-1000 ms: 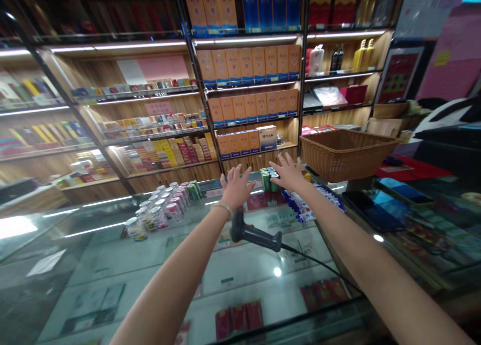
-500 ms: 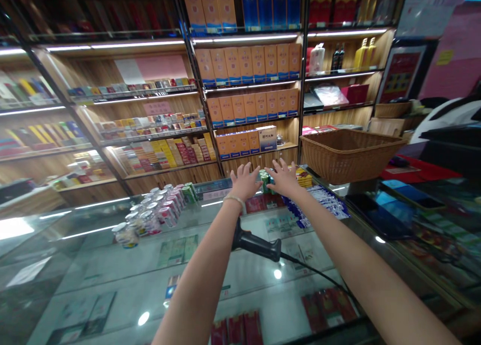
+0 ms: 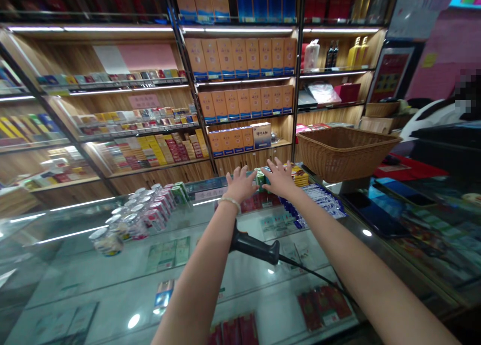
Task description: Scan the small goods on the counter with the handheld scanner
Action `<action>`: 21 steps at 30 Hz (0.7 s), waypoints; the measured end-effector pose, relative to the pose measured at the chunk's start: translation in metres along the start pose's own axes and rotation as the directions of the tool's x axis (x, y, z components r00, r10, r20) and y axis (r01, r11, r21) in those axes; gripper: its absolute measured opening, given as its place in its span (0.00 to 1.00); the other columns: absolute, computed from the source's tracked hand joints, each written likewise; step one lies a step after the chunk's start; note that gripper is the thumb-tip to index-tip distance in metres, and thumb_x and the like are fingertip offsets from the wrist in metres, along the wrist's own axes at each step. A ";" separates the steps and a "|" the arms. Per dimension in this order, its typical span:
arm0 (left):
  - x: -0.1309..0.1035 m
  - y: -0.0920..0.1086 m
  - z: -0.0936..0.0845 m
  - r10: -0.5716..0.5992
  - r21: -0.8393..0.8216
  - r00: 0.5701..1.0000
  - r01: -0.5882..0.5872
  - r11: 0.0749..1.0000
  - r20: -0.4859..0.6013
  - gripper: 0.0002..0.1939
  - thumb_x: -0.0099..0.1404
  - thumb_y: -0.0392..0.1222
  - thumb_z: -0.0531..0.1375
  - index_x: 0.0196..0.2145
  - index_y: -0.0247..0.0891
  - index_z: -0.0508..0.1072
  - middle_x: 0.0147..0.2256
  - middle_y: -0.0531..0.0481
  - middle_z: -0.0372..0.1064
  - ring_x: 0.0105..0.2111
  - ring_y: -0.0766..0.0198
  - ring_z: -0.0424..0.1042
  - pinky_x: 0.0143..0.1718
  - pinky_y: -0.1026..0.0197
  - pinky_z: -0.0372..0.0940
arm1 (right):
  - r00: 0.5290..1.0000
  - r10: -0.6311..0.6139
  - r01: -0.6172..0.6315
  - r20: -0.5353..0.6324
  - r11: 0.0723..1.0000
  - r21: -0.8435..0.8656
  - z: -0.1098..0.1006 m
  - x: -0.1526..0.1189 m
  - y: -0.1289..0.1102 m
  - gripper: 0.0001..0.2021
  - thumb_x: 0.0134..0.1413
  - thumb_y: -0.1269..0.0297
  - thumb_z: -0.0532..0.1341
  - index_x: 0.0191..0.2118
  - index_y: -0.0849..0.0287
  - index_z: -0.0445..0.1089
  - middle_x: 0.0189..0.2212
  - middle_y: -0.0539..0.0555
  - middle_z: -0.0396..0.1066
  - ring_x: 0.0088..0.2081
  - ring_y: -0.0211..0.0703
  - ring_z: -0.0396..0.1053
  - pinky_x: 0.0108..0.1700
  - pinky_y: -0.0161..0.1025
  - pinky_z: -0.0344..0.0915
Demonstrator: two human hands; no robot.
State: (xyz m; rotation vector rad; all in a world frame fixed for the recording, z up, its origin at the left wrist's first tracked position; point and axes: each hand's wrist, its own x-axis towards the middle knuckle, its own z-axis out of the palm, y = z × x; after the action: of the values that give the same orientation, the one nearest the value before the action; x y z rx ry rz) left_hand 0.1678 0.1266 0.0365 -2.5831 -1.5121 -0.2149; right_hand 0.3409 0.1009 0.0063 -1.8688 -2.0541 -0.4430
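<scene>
Your left hand (image 3: 240, 187) has come closer to your right hand (image 3: 279, 181); both spread wide, visibly holding nothing. Green cans (image 3: 260, 182) show between them on the counter (image 3: 128, 280). You're apparently reaching; grasping would call for closing your fingers.

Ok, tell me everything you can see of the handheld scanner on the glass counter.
The scanner lies on the glass counter, partly hidden. Its visible handle is dark, smooth and plastic-looking, with a touch of orange near the left forearm. It slants down to the right and widens at the end, where a thin black cable runs on to the lower right. The forearm covers the other end; whether they touch can't be told.
</scene>
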 end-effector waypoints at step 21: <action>-0.003 0.011 -0.001 0.032 0.027 0.995 -0.029 0.999 -0.095 0.21 0.69 0.50 0.61 0.59 0.54 0.74 0.72 0.45 0.53 0.73 0.40 0.47 0.68 0.26 0.46 | 0.995 0.011 -0.005 -0.101 0.998 0.065 0.002 0.001 -0.005 0.13 0.59 0.63 0.67 0.50 0.54 0.79 0.72 0.61 0.56 0.74 0.64 0.46 0.69 0.74 0.41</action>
State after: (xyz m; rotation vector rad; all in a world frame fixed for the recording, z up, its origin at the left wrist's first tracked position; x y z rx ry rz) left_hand 0.1755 0.1187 0.0368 -2.5357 -1.4325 -0.3090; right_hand 0.3359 0.1026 0.0049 -1.7796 -1.9708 -0.4545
